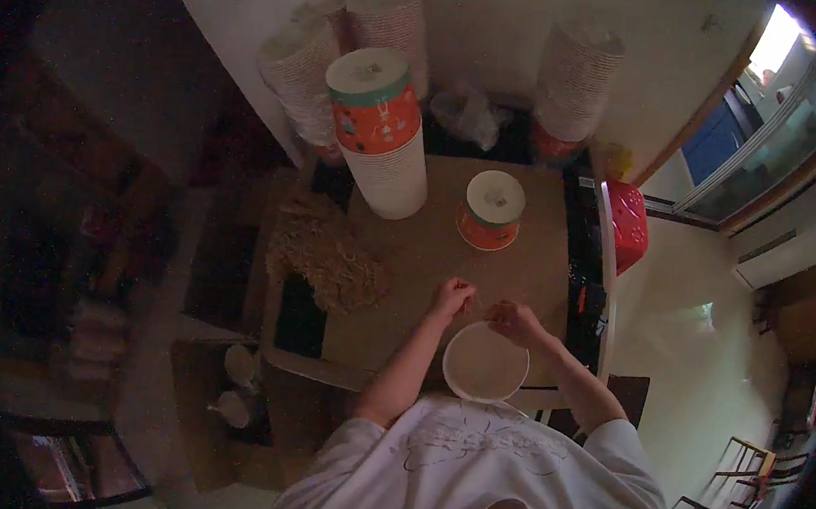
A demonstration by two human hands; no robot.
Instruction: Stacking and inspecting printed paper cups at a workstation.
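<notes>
Both hands are over the front part of the brown-covered table, close together. My left hand (454, 298) is closed in a pinch, and what its fingers hold is too small to make out. To its right, my right hand (514, 322) is also closed, just above the far rim of a round white paper tub (486, 362). A faint thin strand seems to run between the hands. That tub stands mouth up at the near table edge, against my shirt. Farther off, an orange tub with a green band (488, 224) rests upside down.
A tall stack of upturned white tubs (390, 173), topped by an orange printed one, stands at left. Beside it lies a heap of tan stringy strands (327, 258). More tub stacks (579, 82) line the wall. A red basket (626, 227) sits past the right edge.
</notes>
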